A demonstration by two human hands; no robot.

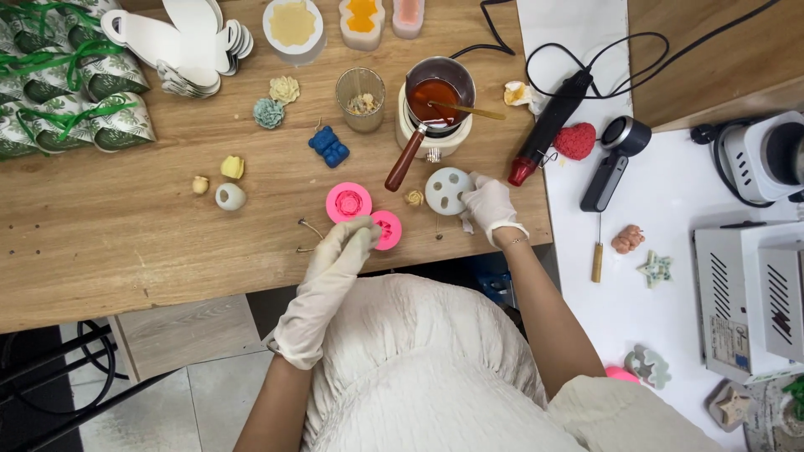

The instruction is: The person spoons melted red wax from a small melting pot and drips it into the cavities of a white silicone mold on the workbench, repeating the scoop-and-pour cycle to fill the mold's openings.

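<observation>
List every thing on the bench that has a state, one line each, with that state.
melting pot: holds red liquid wax, stick resting in it
glass cup: upright, bits inside
round pink mould: open side up
small pink mould: touched by left hand
white mould: lying flat, right hand on its edge
heat gun: lying down, cord attached

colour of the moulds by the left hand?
Bright pink moulds, beside the gloved left hand; head view.
</observation>
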